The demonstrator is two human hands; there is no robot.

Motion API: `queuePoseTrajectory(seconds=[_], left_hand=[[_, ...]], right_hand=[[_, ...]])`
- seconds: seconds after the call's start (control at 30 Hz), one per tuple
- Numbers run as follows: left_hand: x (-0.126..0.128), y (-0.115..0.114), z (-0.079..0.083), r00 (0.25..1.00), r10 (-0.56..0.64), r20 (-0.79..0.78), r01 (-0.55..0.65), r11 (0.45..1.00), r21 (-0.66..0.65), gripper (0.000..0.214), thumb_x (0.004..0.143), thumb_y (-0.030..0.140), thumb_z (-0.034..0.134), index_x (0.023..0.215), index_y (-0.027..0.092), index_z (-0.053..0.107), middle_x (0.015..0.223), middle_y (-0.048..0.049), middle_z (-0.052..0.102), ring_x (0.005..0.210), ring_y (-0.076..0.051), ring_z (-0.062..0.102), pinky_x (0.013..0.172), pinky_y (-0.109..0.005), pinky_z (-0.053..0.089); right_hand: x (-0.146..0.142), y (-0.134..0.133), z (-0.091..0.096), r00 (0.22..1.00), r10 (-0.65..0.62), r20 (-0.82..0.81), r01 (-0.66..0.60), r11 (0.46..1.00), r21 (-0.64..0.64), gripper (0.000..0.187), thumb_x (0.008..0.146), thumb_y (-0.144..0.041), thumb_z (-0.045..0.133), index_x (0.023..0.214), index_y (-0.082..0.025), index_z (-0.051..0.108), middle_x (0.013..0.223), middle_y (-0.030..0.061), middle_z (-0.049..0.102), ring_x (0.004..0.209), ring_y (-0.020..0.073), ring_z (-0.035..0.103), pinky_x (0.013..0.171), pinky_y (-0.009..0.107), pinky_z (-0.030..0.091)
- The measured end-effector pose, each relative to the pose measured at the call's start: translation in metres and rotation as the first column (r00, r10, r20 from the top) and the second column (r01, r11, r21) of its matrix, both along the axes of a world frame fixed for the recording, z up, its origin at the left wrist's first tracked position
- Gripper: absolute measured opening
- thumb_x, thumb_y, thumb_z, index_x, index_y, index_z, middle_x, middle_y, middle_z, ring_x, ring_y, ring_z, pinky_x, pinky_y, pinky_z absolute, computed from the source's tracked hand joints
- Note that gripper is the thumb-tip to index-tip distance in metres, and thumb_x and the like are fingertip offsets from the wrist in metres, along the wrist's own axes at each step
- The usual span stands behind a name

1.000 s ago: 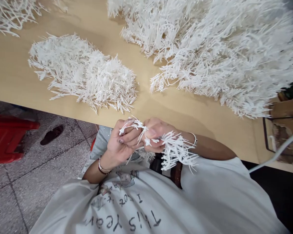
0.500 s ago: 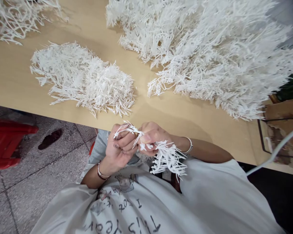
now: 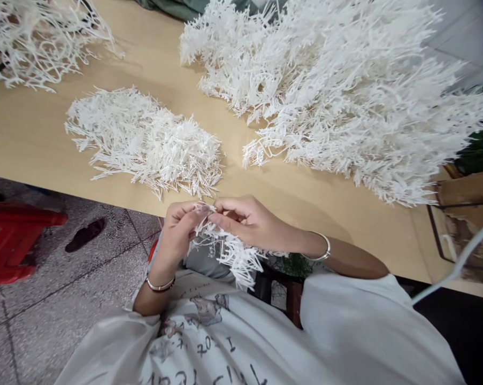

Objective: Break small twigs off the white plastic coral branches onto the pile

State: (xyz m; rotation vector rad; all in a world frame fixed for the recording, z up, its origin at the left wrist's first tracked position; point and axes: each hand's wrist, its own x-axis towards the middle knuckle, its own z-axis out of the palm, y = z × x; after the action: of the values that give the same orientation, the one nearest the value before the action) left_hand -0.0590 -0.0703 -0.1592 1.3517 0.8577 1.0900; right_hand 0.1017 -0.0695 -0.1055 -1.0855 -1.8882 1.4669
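Between my two hands, at the table's near edge, is a white branching plastic sprig point(image 3: 239, 256), its thin tips hanging down over my lap. My left hand point(image 3: 181, 227) pinches the sprig's upper end between thumb and fingers. Close beside it, my right hand point(image 3: 245, 219) is also closed on the sprig, thumb and forefinger together near the same spot. The exact pinch point is partly covered by my fingers. Just beyond my hands lies a small heap of white sprigs point(image 3: 148, 141).
A large pile of white sprigs point(image 3: 337, 101) covers the right of the tan table point(image 3: 145, 32). Looser white strands point(image 3: 40, 43) lie at the far left. A red stool point(image 3: 16, 240) and a dark slipper point(image 3: 84, 235) are on the floor; a pale cable point(image 3: 458, 262) crosses at right.
The sprig's tips have swung left and now hang below my hands. My fingers have shifted into a closer pinch, thumbs drawn together. The view has tilted slightly, showing more of the table's far side.
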Motion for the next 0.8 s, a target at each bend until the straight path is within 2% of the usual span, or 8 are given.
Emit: queuePoseTrajectory(seconds=[0.1,0.17,0.27,0.37,0.47,0.63,0.7,0.8], left_hand=[[-0.001,-0.005,0.0,0.987,0.161,0.009,-0.16,0.974,0.16,0.038,0.087,0.035,0.052,0.058,0.018,0.037,0.052,0.0047,0.027,0.047,-0.008,0.023,0.045,-0.025,0.02],[0.001,-0.006,0.002,0.985,0.171,-0.024,-0.162,0.962,0.218,0.034,0.086,0.033,0.056,0.061,0.018,0.039,0.054,0.0047,0.03,0.05,-0.008,0.026,0.046,-0.024,0.022],[0.0,-0.003,0.003,0.998,0.066,-0.007,-0.065,0.992,0.108,0.034,0.086,0.036,0.055,0.061,0.018,0.041,0.054,0.0046,0.03,0.049,-0.007,0.026,0.045,-0.023,0.022],[-0.003,0.002,0.002,0.982,-0.089,0.165,0.108,0.988,-0.108,0.04,0.085,0.042,0.054,0.058,0.017,0.04,0.052,0.0058,0.023,0.044,-0.005,0.016,0.039,-0.021,0.017],[-0.001,0.002,0.005,0.892,-0.178,0.415,0.307,0.913,-0.269,0.047,0.079,0.046,0.061,0.052,0.017,0.035,0.047,0.0076,0.019,0.038,-0.003,0.009,0.035,-0.019,0.012],[0.018,-0.008,0.017,0.672,-0.172,0.721,0.591,0.711,-0.381,0.057,0.074,0.044,0.064,0.049,0.018,0.02,0.038,0.0102,0.008,0.03,-0.001,0.007,0.03,-0.015,0.013],[0.024,-0.011,0.02,0.609,-0.131,0.783,0.64,0.664,-0.387,0.059,0.073,0.043,0.064,0.049,0.018,0.017,0.036,0.0111,0.005,0.029,-0.001,0.005,0.03,-0.015,0.013],[0.027,-0.014,0.024,0.569,-0.062,0.82,0.651,0.644,-0.403,0.059,0.074,0.04,0.064,0.05,0.018,0.015,0.036,0.0121,0.003,0.03,-0.001,0.0,0.029,-0.014,0.011]], right_hand=[[0.0,0.0,-0.001,1.0,-0.018,-0.002,0.018,1.0,0.017,0.03,0.088,-0.037,0.054,0.07,-0.014,0.05,0.056,-0.0064,0.035,0.048,0.0037,0.032,0.042,0.016,0.023],[0.0,0.0,0.0,0.999,-0.04,-0.033,0.039,0.999,-0.003,0.033,0.088,-0.037,0.054,0.067,-0.013,0.049,0.057,-0.0059,0.036,0.05,0.0038,0.032,0.043,0.016,0.023],[0.001,0.001,0.002,0.995,-0.029,-0.099,0.018,0.994,-0.11,0.035,0.087,-0.039,0.055,0.065,-0.014,0.046,0.056,-0.0068,0.034,0.048,0.0033,0.03,0.042,0.016,0.022],[0.0,0.002,0.005,0.985,0.011,-0.169,-0.052,0.97,-0.239,0.037,0.085,-0.042,0.057,0.064,-0.014,0.046,0.055,-0.0073,0.034,0.047,0.003,0.03,0.041,0.016,0.022],[-0.003,0.0,0.005,0.962,0.027,-0.273,-0.131,0.919,-0.371,0.036,0.084,-0.042,0.058,0.064,-0.012,0.051,0.053,-0.0066,0.04,0.045,0.0027,0.032,0.039,0.016,0.022],[-0.004,-0.005,-0.009,0.854,-0.153,-0.498,-0.138,0.855,-0.499,0.037,0.077,-0.037,0.066,0.054,-0.012,0.051,0.038,-0.0082,0.039,0.03,0.0017,0.028,0.031,0.017,0.02],[-0.005,-0.006,-0.012,0.816,-0.18,-0.55,-0.162,0.841,-0.516,0.039,0.076,-0.034,0.066,0.05,-0.012,0.049,0.035,-0.0082,0.038,0.028,0.0015,0.027,0.03,0.016,0.019],[-0.004,-0.008,-0.009,0.772,-0.248,-0.585,-0.177,0.801,-0.572,0.042,0.075,-0.033,0.068,0.047,-0.013,0.043,0.033,-0.009,0.035,0.027,0.0006,0.024,0.029,0.016,0.017]])
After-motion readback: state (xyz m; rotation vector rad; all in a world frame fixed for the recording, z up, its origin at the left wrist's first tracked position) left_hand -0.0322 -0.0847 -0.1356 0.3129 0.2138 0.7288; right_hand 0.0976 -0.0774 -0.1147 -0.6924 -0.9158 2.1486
